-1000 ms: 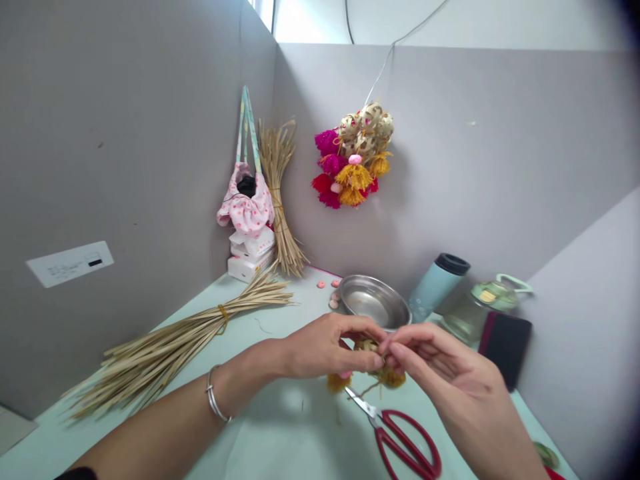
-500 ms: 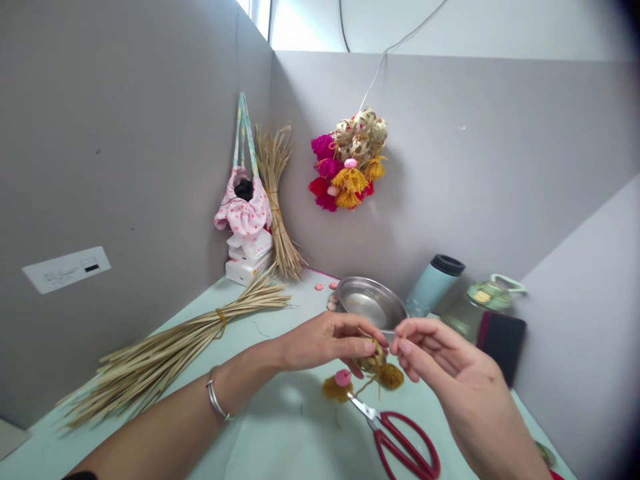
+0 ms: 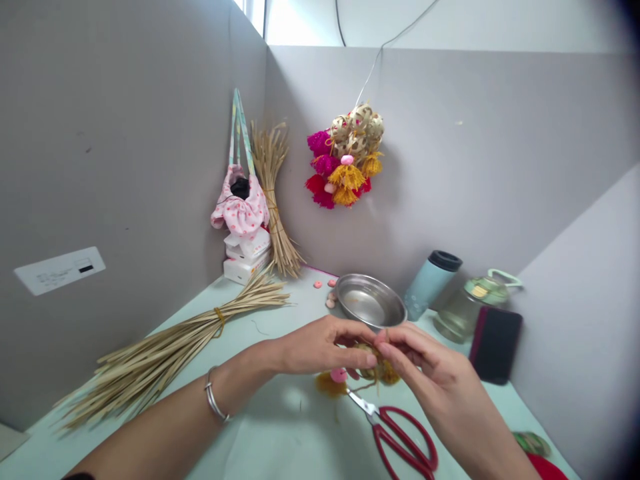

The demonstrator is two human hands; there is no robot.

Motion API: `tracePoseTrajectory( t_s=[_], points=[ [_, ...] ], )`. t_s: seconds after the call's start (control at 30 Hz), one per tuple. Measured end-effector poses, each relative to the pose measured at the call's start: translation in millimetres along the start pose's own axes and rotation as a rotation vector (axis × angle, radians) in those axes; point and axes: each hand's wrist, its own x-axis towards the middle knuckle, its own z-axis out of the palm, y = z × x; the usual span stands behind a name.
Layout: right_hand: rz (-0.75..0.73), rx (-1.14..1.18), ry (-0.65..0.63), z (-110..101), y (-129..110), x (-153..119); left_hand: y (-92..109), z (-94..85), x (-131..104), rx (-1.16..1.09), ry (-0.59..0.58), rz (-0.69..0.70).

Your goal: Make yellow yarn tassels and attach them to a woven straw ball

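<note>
A small woven straw ball [image 3: 367, 363] is held between the thumb and fingers of my left hand [image 3: 325, 347]. My right hand [image 3: 430, 363] meets it at the ball's upper right, thumb and forefinger pinched; what they grip is too small to make out. A mustard tassel [image 3: 390, 373] hangs just under my right fingers. Another mustard tassel [image 3: 330, 385] with a pink bead [image 3: 339, 375] lies below my left hand, with a yarn strand running toward the ball. Red-handled scissors [image 3: 405, 440] rest on the table, their tips near that tassel.
A steel bowl [image 3: 371, 301] stands behind my hands, with pink beads [image 3: 331, 300] beside it. Tied straw [image 3: 185, 347] lies at left. A blue tumbler [image 3: 431, 283], green jug [image 3: 463, 310] and phone [image 3: 496, 345] are at right. A tasselled cluster [image 3: 347, 157] hangs behind.
My right hand has moved left and in to the ball, closing the gap between the two hands. The view has shifted slightly.
</note>
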Motion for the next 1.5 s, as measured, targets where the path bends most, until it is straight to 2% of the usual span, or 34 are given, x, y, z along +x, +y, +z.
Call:
tracePoseTrajectory(
  t_s=[0.17,0.4,0.63,0.8,0.97,1.13,1.23,1.4,1.5],
  points=[
    [0.004,0.014,-0.013,-0.8,0.9,2.0,-0.1,0.1,0.9,-0.028,-0.008,0.013],
    [-0.055,-0.008,-0.102,-2.2,-0.2,1.0,-0.3,-1.0,0.9,-0.002,0.011,-0.021],
    [-0.010,-0.013,0.001,-2.4,0.5,1.4,-2.6,0.4,0.8,-0.093,-0.046,-0.015],
    [-0.009,-0.007,0.015,-3.2,1.0,1.7,1.1,1.9,0.1,-0.041,-0.089,0.007],
    [0.024,0.033,0.023,-1.4,0.1,3.0,-1.9,1.7,-0.3,0.020,-0.041,-0.020],
    [0.157,0.249,0.193,-5.0,3.5,2.8,-1.4,2.6,0.2,-0.029,-0.038,-0.016],
    [0.150,0.267,0.247,-11.3,7.0,1.5,0.9,3.0,0.0,-0.078,-0.035,0.007],
    [0.167,0.411,0.205,-11.9,4.9,-1.0,3.9,3.1,-1.2,-0.066,-0.004,0.003],
    [0.188,0.413,0.173,-8.1,-0.6,-1.2,6.6,4.1,-2.0,-0.023,0.018,-0.009]
  ],
)
